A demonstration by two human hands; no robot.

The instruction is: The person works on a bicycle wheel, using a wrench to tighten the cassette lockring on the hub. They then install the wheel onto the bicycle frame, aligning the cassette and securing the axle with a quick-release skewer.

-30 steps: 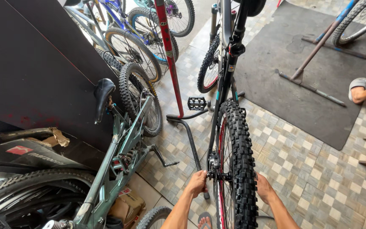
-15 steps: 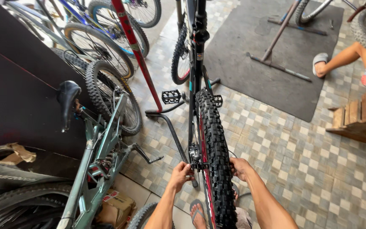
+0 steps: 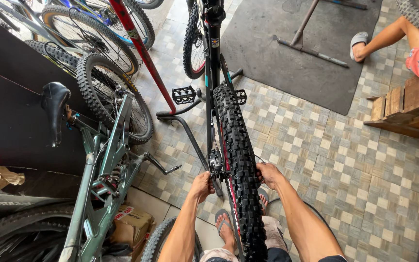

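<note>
Bicycle repair workshop. Indicators: several bicycles [image 3: 98, 29] parked closely at upper left of the frame; a green bicycle frame [image 3: 98, 179] at lower left; a red repair stand [image 3: 141, 53] near upper centre carrying a black bicycle with a knobby tyre [image 3: 238, 160]; a dark floor mat [image 3: 311, 53] at upper right, on patterned floor tiles [image 3: 364, 184]. The flooring suggests a small shop, possibly home-based.

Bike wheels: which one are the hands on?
The knobby rear wheel of the black bike, centre frame. Left hand and right hand flank it; the other wheels go untouched.
</note>
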